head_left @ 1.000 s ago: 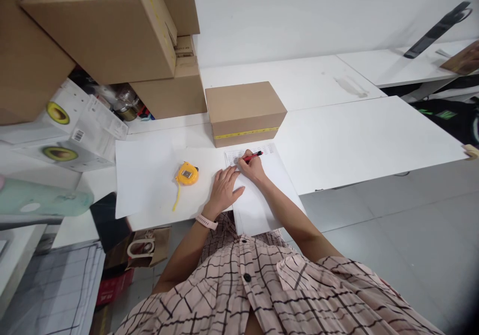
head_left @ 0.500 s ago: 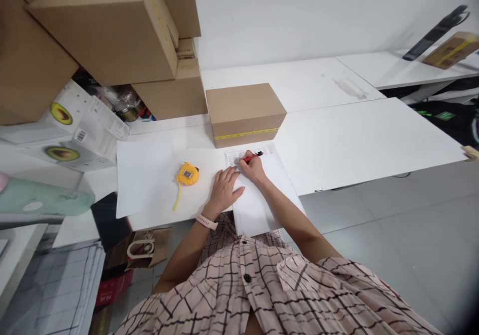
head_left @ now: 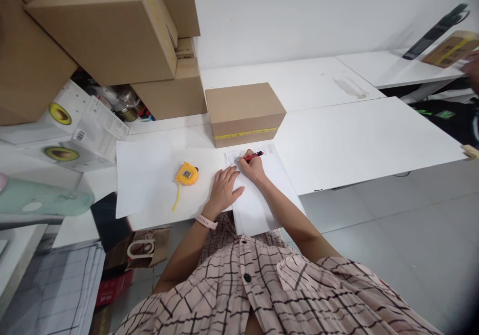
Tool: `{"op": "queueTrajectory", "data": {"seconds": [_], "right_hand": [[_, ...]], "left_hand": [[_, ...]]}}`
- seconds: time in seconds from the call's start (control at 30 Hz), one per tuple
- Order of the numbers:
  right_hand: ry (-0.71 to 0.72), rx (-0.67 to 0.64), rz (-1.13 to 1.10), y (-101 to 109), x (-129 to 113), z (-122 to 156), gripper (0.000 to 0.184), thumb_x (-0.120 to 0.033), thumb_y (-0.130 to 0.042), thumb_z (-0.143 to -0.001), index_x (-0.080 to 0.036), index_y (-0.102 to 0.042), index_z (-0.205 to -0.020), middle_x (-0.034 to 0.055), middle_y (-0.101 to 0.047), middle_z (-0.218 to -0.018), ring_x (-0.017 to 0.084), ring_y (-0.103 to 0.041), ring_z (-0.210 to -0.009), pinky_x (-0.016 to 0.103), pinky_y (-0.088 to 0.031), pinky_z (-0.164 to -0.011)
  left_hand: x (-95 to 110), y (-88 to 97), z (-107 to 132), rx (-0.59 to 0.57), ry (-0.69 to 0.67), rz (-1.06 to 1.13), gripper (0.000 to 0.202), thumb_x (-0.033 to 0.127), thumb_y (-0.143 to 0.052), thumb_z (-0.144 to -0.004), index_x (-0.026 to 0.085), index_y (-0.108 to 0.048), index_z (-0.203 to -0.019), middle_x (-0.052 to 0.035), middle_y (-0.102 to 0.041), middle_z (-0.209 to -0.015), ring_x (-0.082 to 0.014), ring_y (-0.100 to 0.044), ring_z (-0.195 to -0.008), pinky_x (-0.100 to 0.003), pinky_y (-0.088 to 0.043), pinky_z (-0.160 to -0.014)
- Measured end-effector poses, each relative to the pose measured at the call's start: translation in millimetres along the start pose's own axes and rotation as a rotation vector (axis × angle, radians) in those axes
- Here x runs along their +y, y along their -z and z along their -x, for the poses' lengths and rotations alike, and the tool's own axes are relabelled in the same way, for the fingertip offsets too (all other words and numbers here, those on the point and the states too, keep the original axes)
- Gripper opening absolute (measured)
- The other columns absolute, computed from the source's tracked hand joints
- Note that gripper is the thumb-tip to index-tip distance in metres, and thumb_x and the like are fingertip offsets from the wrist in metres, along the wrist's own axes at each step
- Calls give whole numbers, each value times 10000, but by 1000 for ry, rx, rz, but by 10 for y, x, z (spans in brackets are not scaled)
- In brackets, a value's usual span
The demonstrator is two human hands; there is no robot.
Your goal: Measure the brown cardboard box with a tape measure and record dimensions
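My right hand (head_left: 253, 167) is closed around a red and black pen (head_left: 257, 156), its tip end toward the printed top part of a white paper sheet (head_left: 265, 190). My left hand (head_left: 224, 186) lies flat with fingers stretched out, resting across the sheet's left edge and the table. Just behind the sheet stands a closed cardboard box (head_left: 245, 108) with a yellow tape strip on its front. To the left of my left hand sits a yellow tape measure (head_left: 187, 173), a short length of its blade pulled out. The pen's tip is hidden by my fingers.
Another white sheet (head_left: 144, 175) lies at the table's left. Stacked cardboard boxes (head_left: 108, 35) and white avocado-printed boxes (head_left: 75, 135) rise behind it. A green bottle (head_left: 45, 195) lies at far left. Part of another person's hand (head_left: 472, 68) shows at the right edge, near a taped box (head_left: 449, 49).
Part of another person's hand has come into view at the right edge. My own hands, the pen and the paper look almost unmoved.
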State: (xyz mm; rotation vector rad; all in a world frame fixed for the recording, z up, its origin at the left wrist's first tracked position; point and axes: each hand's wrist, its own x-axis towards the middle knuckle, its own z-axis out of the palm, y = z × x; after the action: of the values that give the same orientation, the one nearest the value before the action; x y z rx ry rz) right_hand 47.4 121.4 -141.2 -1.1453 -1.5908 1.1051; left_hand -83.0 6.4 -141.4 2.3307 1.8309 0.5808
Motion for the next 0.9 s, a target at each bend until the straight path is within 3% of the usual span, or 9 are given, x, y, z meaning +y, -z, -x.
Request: {"op": "queueTrajectory", "data": {"seconds": [0.47,0.6,0.67,0.73,0.83,0.9], "right_hand": [[-25,9,-10,-5,24,-16,197,-293,-547,-774,-247,-378,-683,-53,-418,-641,123,-418,-602,275,-344,-601],[71,3,55,148,-9,46,133,-352,-524,-873,-238,-486,-816,-18,-538,-739,155,-496,-691,286,-398,-678],[193,-52,249,322,-8,107,138,-324,-484,-926,-229,-571,-977,38,-630,-893,195,-556,-817,310,-415,-741],[276,-96,537,524,10,171,239,-227,-463,-929,-215,-623,-1107,101,-657,-1034,248,-564,-957,340,-411,-789],[256,-119,913,770,51,252,372,-108,-449,-900,-191,-676,-1184,163,-653,-1098,301,-530,-1009,379,-393,-808],[235,-130,1019,853,76,296,469,-57,-425,-892,-198,-670,-1267,166,-658,-1133,305,-523,-1003,389,-389,-821]], "left_hand": [[-2,11,-5,-21,14,25,491,406,-579,-957,165,-555,-1384,-160,-500,-1549,-313,-428,-1454,-533,-284,-1210],[12,4,-8,-7,7,52,465,387,-589,-948,168,-569,-1359,-154,-516,-1534,-311,-440,-1441,-528,-306,-1201],[-3,30,20,67,29,83,401,338,-575,-945,169,-596,-1309,-151,-556,-1492,-302,-472,-1409,-510,-346,-1181],[-58,104,82,218,116,95,322,289,-543,-947,182,-625,-1240,-147,-607,-1421,-296,-505,-1367,-504,-372,-1162],[-237,312,227,481,331,34,287,304,-542,-938,201,-632,-1190,-155,-609,-1384,-323,-482,-1367,-542,-333,-1174],[-404,477,324,574,480,-34,364,357,-596,-907,196,-610,-1233,-174,-534,-1461,-361,-414,-1415,-571,-291,-1188]]}}
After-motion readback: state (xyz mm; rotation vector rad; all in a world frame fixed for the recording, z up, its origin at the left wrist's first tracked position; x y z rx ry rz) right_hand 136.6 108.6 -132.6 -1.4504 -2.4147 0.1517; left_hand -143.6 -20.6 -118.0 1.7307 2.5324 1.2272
